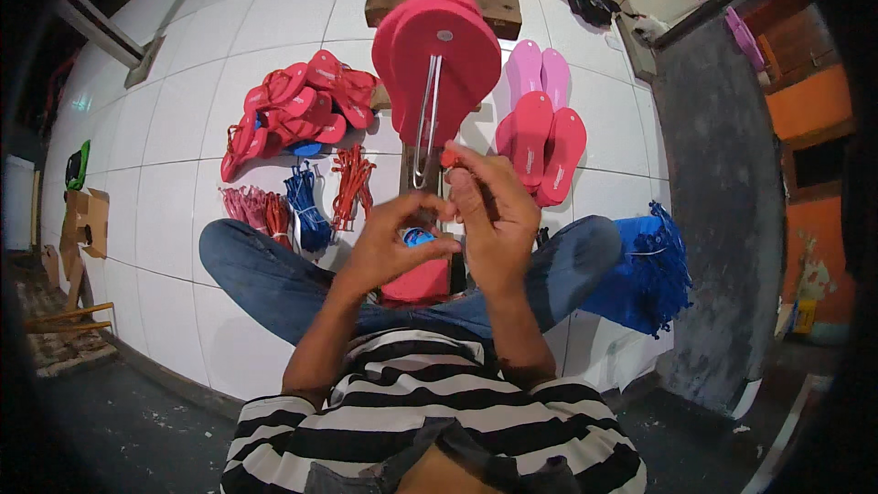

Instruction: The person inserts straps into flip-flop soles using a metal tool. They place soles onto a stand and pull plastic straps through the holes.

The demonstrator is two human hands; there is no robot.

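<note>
Right hand (498, 220) has a tiny red piece (448, 158) pinched mid-frame; left hand (389, 236) is half-curled, can't tell if it's holding anything; imo a sloppy pinch could drop that piece below the red soles (468, 64), upper centre.

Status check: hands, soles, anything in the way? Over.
Right hand pinching a small red piece. Left hand close by, loosely open. Overlapping red flip-flop soles ahead, metal wire loop over them. No clear obstruction seen.
</note>
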